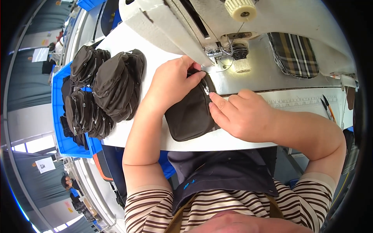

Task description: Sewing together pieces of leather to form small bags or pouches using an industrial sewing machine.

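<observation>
A dark brown fabric pouch [182,120] lies flat on the white tabletop below the sewing machine's needle area [215,54]. My left hand [173,81] is closed on the pouch's upper end, thumb pressed at the top of its zipper. My right hand [243,116] has its fingers curled at the pouch's right edge, gripping around the silver zipper pull [206,90]; the fingertips partly hide what they hold. The machine's metal bed [248,81] lies just beyond both hands.
Stacks of similar pouches [116,85] fill and surround a blue bin [60,116] at left. A plaid piece [293,54] rests on the machine bed. A ruler strip [303,101] and orange-handled snips [328,108] are at right. A co-worker [70,184] is in the left background.
</observation>
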